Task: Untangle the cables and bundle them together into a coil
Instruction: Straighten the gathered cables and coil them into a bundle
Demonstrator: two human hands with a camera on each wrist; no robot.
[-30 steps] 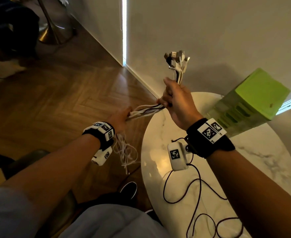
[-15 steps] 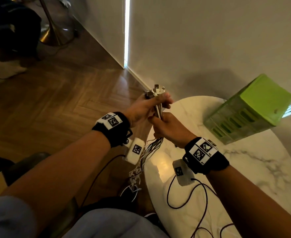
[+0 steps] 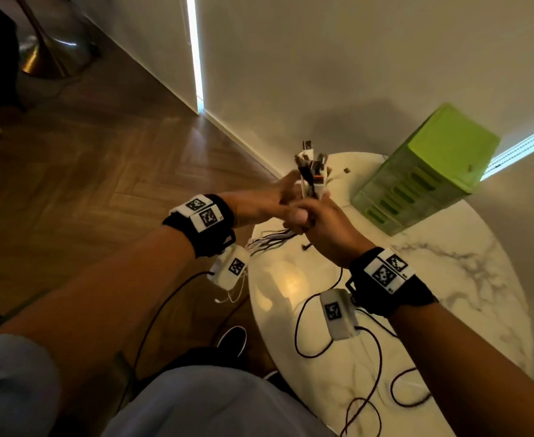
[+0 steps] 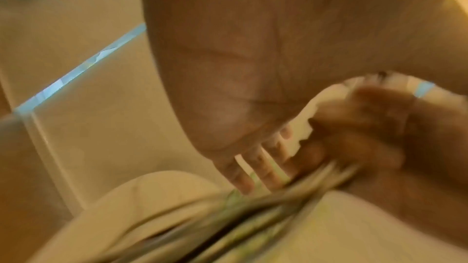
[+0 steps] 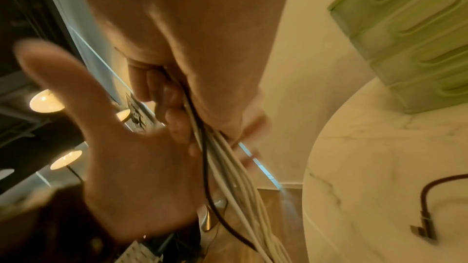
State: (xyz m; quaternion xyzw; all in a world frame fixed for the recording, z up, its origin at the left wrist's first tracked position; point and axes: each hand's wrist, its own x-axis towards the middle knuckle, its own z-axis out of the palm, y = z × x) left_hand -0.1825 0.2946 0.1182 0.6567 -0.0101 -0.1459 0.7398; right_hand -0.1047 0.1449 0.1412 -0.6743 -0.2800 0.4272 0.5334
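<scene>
The right hand [image 3: 319, 228] has its grip clenched round a bundle of white and black cables [image 3: 311, 178], held upright above the far left edge of the round white marble bench [image 3: 448, 294]. The plug ends stand up above the fist, and the loose lengths trail down and to the left past the bench edge. The left hand [image 3: 259, 205] lies against the right hand from the left; its grip is released, the fingers [image 5: 50, 71] spread straight beside the strands. A green plastic slotted box [image 3: 423, 171] stands on the far right of the bench. A thin dark cable with an angled plug [image 5: 425, 225] lies on the marble near the right wrist.
</scene>
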